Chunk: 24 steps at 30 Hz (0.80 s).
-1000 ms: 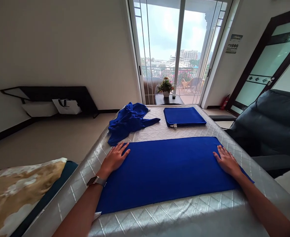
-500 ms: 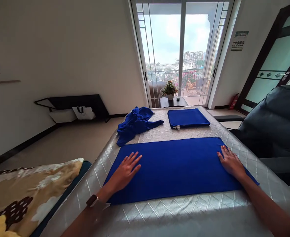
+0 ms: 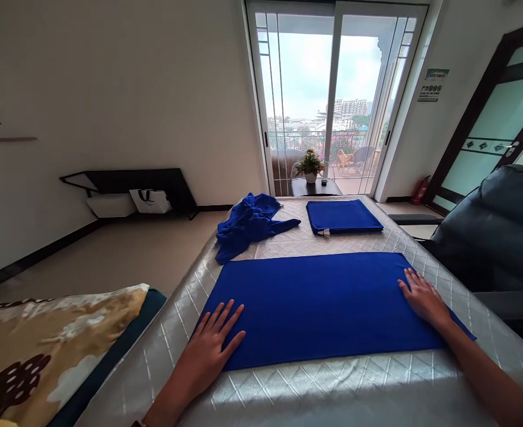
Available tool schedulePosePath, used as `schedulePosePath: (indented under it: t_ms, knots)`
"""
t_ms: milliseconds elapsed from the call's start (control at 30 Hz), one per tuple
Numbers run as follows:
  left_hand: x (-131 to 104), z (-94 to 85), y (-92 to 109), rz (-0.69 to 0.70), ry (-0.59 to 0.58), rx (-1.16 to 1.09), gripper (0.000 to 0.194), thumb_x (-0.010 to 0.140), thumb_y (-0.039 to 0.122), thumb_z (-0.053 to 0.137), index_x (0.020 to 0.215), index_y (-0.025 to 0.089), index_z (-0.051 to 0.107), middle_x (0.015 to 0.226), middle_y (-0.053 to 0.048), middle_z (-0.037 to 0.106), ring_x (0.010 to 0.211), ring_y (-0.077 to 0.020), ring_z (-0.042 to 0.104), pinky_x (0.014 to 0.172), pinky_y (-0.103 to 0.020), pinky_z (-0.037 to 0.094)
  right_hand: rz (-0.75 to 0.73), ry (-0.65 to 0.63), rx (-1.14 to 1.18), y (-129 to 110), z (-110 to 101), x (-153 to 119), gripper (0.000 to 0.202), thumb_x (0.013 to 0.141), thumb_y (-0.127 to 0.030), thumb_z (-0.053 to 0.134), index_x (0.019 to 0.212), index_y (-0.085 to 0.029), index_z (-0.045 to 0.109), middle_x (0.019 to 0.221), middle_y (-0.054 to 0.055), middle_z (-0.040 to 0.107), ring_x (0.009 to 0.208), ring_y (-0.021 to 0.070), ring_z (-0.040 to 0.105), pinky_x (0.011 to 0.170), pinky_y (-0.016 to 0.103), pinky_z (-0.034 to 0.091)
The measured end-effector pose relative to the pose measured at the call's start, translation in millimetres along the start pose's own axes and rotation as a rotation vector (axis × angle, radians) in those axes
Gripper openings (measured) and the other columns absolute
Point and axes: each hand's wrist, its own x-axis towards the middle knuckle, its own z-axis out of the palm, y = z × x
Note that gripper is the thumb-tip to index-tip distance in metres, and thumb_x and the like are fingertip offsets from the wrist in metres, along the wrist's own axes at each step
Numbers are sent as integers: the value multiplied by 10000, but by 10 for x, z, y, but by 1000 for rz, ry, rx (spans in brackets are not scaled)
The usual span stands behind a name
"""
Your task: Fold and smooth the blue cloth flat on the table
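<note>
A blue cloth [image 3: 319, 308] lies flat as a wide rectangle across the quilted silver surface [image 3: 315, 388]. My left hand [image 3: 210, 350] rests on its lower left corner, fingers spread. At the right edge of the cloth, my right hand [image 3: 424, 296] lies palm down with its fingers extended. Farther back on the right is a neatly folded blue cloth [image 3: 344, 216] with a small white tag. A crumpled blue cloth [image 3: 250, 222] sits at the back left, one end pointing right.
A patterned cover [image 3: 66, 332] is at the lower left. On the right stands a black leather seat [image 3: 501, 237]. Beyond the far edge are a small dark table [image 3: 301, 188] with a potted plant [image 3: 310, 166] and glass doors. A white bag [image 3: 150, 201] sits by the left wall.
My left hand has moved down and slightly left, nearer the cloth's lower left corner. My right hand stays at the right edge. The camera view has shifted slightly.
</note>
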Motion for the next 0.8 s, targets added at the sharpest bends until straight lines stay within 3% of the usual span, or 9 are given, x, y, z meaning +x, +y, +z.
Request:
schedulePosePath:
  t_ms: [200,300,400,567,633,700,800]
  knots:
    - [-25,56,-10,11,26,-35,646,993,625,415,1578,447,205,1668,30,309,1524,-292,326,1224,-573,295,39,13,13,-34,-76,-21,776,988,-532,149,1608,-87,291,1674,96,287,1550,270,217,1259,477,199]
    - [-27,96,-36,9,32,-48,646,987,635,414,1575,455,215,1668,31,311,1525,-296,323,1223,-583,292,35,66,-24,-300,-194,-131,755,998,-508,162,1600,-77,307,1669,113,293,1554,286,200,1257,506,191]
    - [-20,129,-46,4,46,-62,647,982,640,418,1573,461,224,1665,41,316,1524,-296,327,1225,-581,291,-114,48,-15,-898,-359,-382,717,1020,-505,182,1605,-114,317,1669,89,287,1562,260,178,1267,487,164]
    - [-10,144,-51,16,56,-61,641,987,629,414,1575,445,238,1670,32,303,1525,-290,325,1233,-567,278,-503,-157,203,-2242,-553,-978,739,1053,-580,145,1636,-130,209,1691,61,171,1569,214,121,1278,455,162]
    - [-10,140,-53,16,51,-59,634,992,627,401,1576,438,244,1670,27,306,1526,-288,323,1233,-565,276,-629,-221,261,-2662,-561,-1154,761,1052,-600,139,1639,-117,176,1695,67,122,1571,212,89,1284,441,137]
    - [-12,136,-55,16,53,-56,627,997,621,393,1577,431,247,1669,21,312,1526,-288,323,1230,-564,280,-711,-275,283,-2931,-535,-1254,794,1043,-628,144,1639,-103,152,1695,77,72,1573,225,50,1289,451,97]
    - [-17,129,-57,14,53,-44,627,998,622,396,1577,435,244,1669,21,315,1527,-285,322,1228,-560,287,-746,-325,278,-3032,-480,-1285,819,1034,-652,132,1640,-102,119,1695,82,25,1573,232,13,1289,465,50]
